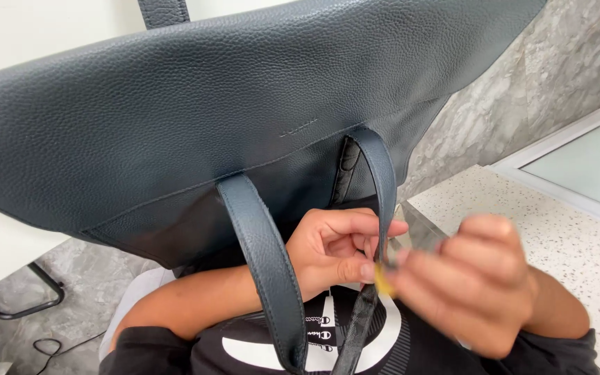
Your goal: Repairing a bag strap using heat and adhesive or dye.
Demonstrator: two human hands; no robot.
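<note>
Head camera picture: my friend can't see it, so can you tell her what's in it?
A big dark blue-grey leather bag fills the picture, its looped handle hanging down. Below it, the left hand pinches the handle's thin strap, and the blurry right hand holds something small and yellow against it. A speckled floor shows at right.

I log two bearing surfaces, referenced to the grip on the strap (383,208). Right of the grip and beyond it: a pale speckled floor (564,257), meeting a white frame (557,142) with a frosted pane set in it. Left of the grip and lower: a grey veined stone surface (88,278). Directly on it, far left of the grip, I see a bent black metal tube (32,302) and, nearer than it, a thin dark cable (57,345) lying in a loose loop
</note>
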